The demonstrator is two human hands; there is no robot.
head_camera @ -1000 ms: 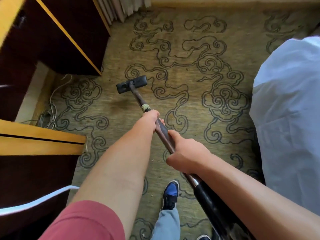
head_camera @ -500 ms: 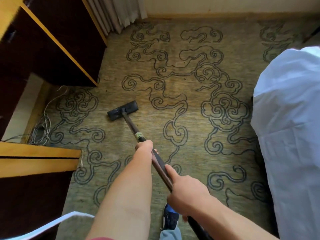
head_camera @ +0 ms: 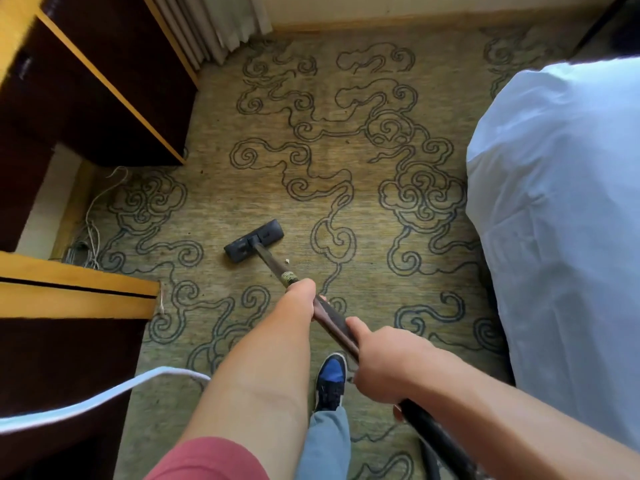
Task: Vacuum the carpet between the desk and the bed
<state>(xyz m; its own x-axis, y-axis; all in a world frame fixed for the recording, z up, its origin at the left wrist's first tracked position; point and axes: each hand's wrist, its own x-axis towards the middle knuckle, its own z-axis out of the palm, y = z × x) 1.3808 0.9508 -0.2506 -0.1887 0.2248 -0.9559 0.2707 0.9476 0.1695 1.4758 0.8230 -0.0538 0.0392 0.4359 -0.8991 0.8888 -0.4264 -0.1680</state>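
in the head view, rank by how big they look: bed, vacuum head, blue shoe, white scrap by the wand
1. bed
2. vacuum head and shoe: alike; the shoe is nearer, so unsure
3. scrap

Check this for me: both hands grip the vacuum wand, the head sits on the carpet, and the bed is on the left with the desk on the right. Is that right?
Not quite. The sides are swapped: the head view shows the bed on the right and the desk on the left. The rest stands: the left hand and right hand both grip the wand, and the head sits on the carpet.
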